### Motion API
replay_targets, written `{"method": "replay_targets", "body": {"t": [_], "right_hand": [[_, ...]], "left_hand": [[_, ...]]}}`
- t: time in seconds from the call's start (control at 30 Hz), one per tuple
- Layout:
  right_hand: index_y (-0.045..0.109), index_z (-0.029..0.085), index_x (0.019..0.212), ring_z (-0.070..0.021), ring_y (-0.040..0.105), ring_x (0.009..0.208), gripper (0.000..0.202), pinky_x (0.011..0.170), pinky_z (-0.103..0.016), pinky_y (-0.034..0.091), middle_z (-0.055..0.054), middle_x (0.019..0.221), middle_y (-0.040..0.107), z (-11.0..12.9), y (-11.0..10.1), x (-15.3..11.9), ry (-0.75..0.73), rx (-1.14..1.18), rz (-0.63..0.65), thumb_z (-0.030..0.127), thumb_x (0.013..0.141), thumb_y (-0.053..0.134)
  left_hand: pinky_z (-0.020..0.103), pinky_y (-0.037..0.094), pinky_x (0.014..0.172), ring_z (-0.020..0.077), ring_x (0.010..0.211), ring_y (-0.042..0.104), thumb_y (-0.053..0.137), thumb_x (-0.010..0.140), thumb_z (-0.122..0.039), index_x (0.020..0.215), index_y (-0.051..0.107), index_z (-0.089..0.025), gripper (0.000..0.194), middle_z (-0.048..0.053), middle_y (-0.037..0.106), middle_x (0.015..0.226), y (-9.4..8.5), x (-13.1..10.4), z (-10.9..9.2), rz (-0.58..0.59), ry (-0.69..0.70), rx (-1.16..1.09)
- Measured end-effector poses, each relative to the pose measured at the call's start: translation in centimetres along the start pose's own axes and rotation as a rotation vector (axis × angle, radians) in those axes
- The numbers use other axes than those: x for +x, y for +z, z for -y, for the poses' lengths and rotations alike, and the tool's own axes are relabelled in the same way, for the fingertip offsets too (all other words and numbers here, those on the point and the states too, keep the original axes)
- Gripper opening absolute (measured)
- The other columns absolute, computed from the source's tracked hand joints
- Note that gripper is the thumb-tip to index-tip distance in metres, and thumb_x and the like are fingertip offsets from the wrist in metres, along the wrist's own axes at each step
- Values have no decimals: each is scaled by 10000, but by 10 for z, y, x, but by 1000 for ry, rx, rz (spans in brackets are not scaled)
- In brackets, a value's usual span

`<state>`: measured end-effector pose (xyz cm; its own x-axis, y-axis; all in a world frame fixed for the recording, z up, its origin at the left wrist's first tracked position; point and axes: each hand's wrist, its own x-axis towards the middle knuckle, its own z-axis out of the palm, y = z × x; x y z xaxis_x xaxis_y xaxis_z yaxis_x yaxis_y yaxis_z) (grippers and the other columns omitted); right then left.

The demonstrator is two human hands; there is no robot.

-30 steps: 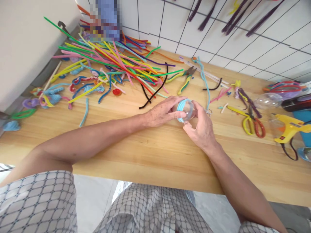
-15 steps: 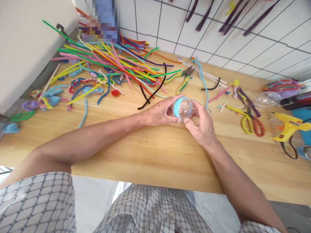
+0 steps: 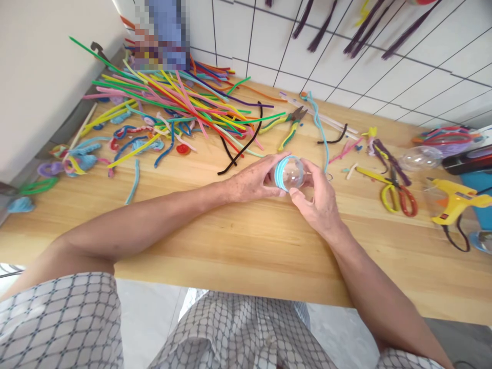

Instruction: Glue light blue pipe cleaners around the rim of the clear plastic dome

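Between my two hands, above the wooden table [image 3: 238,241], is a clear plastic ball [image 3: 294,173] with light blue pipe cleaner [image 3: 281,174] wound in rings round its left part. My left hand [image 3: 255,177] grips the wound side, thumb below and fingers above. From the right, my right hand [image 3: 319,197] holds the clear side between thumb and fingers. Just beyond the hands lie crossed black pipe cleaners [image 3: 246,148] and pliers [image 3: 294,125] with yellow-green handles.
A big heap of coloured pipe cleaners [image 3: 180,97] fills the back left. Twisted pipe-cleaner pieces [image 3: 82,158] lie at the left. On the right are scissors [image 3: 394,189], a yellow glue gun [image 3: 455,200] and another clear plastic piece [image 3: 421,158]. A white tiled wall [image 3: 261,46] stands behind.
Almost nothing differs. Both hands keep hold of the ball in nearly the same place, and the whole view has shifted very slightly.
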<state>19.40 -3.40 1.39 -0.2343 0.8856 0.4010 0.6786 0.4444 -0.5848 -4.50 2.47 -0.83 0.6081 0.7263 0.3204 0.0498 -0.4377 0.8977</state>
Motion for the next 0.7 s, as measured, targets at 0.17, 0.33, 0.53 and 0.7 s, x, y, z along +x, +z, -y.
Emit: {"method": "replay_targets", "body": {"t": [0.17,0.33,0.53,0.7], "right_hand": [[523,239,1590,-357,777,1193,723,1022,-576,683,-171,1502,714,5,-1,0,-37,-94,-8,353,904,722],[488,235,1619,-404,703,1381,814,1113,-602,653,-176,1553,683,13,-3,-1,-111,-214,-27,287,847,738],[474,211,1639,-394,731,1347,856,1106,-593,660,-186,1540,694,13,-5,-2,-120,-224,3,246,819,720],[449,223,1657,-380,743,1332,849,1098,-584,663,-177,1564,688,12,-6,-2,-101,-236,11,266,849,704]], "left_hand": [[537,552,1236,384,1506,604,870,920,-474,1703,447,-222,925,210,569,1672,7,-1,0,-49,129,141],[571,512,1290,379,1547,568,847,939,-424,1714,433,-244,897,205,570,1657,8,-3,2,-29,197,223],[593,495,1302,383,1546,566,868,932,-415,1724,413,-257,927,199,582,1640,8,-2,6,-23,224,230],[581,498,1302,373,1554,566,872,934,-411,1731,406,-269,934,193,578,1649,9,-2,8,-32,237,212]]}}
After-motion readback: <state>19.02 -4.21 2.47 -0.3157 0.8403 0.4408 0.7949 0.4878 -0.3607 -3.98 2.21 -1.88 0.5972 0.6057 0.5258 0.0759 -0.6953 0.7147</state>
